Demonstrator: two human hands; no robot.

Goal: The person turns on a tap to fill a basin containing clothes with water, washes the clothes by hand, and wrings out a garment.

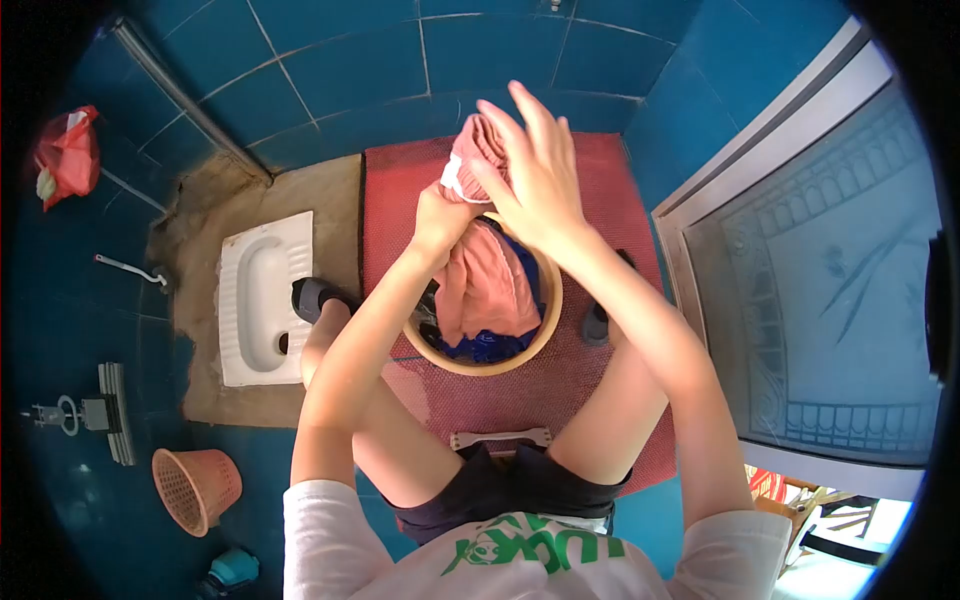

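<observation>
A pink garment hangs down into a yellow-rimmed basin that stands between my feet. My left hand is closed around its gathered upper part, just above the basin. The bunched top with a white edge sticks up out of that fist. Beside this bunch is my right hand, its fingers spread and pointing up, with the thumb close to the cloth. Dark and blue cloth lies in the basin under the pink garment.
A squat toilet is set in the floor at left. Red matting lies under the basin. At lower left is a pink basket. A framed glass door stands at right. A red bag hangs on the left wall.
</observation>
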